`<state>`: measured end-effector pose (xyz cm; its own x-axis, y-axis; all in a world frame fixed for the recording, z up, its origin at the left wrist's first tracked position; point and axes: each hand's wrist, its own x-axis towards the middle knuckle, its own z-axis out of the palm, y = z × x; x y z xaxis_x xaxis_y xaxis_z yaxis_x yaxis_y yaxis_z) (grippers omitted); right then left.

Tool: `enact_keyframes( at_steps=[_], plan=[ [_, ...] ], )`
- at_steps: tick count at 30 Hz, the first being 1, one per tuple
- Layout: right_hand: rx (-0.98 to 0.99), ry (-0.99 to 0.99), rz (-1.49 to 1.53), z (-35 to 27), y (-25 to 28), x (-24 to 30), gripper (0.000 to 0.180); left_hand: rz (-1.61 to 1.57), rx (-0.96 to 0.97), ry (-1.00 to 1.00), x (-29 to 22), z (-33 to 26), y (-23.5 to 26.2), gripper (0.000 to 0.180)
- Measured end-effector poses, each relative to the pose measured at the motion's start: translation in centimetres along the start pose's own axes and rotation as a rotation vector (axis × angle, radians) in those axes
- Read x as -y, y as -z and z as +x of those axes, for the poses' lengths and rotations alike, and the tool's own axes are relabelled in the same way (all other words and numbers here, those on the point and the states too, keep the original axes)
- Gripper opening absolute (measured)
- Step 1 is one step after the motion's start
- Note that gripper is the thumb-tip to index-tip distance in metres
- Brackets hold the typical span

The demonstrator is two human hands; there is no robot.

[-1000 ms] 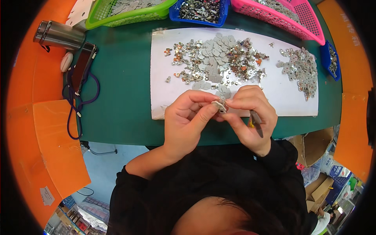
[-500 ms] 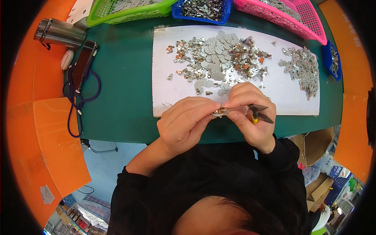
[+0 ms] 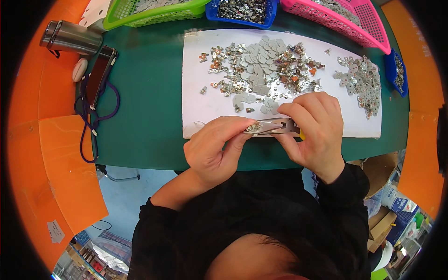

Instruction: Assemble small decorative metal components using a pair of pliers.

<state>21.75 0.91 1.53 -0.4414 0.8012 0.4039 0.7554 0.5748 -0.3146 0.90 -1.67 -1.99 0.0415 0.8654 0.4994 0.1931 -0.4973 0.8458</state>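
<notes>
Between the thumb and index finger of my left hand (image 3: 212, 147) is a small metal part (image 3: 252, 128). My right hand (image 3: 319, 133) is closed round a pair of pliers (image 3: 271, 126) with yellow on the handle. The pliers' jaws point left and meet the metal part at my left fingertips; whether they bite on it I cannot tell. Both hands are over the near edge of a white board (image 3: 205, 109). Just beyond them on the board lie a heap of flat grey plates (image 3: 261, 58) and small metal fittings (image 3: 291, 79), some copper-coloured.
More metal pieces (image 3: 361, 84) lie at the board's right. Along the back stand a green basket (image 3: 158, 18), a blue tray (image 3: 240, 24) and a pink basket (image 3: 345, 32); a smaller blue bin (image 3: 389, 70) is at right. Left are a steel flask (image 3: 77, 38) and a phone (image 3: 100, 74) with a cord.
My right hand has moved right and turned the pliers, so their jaws now reach the part at my left fingertips. Before, both hands' fingers pinched the part. My left hand has barely shifted.
</notes>
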Motion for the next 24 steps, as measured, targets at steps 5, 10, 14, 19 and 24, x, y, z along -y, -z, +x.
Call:
enact_keyframes(
  at_steps=[5, 10, 14, 19, 24],
  plan=[
    [0.042, 0.007, -0.026, 0.23, 0.56, 0.38, 0.036, 0.047, -0.012, 0.015, -0.21, -0.25, -0.09, 0.022],
    [0.123, 0.003, -0.062, 0.33, 0.94, 0.56, 0.034, 0.080, -0.005, 0.027, -0.31, -0.31, 0.07, 0.019],
    [0.112, 0.036, -0.068, 0.07, 0.71, 0.31, 0.034, 0.051, 0.068, 0.007, -0.23, -0.33, 0.49, 0.013],
    [0.121, 0.057, -0.092, -0.14, 0.60, 0.20, 0.034, -0.017, 0.040, -0.002, -0.03, 0.16, 0.16, 0.015],
    [0.162, 0.048, -0.065, -0.37, 0.36, 0.32, 0.032, -0.048, 0.052, 0.026, -0.07, 0.15, 0.16, 0.013]
  ],
)
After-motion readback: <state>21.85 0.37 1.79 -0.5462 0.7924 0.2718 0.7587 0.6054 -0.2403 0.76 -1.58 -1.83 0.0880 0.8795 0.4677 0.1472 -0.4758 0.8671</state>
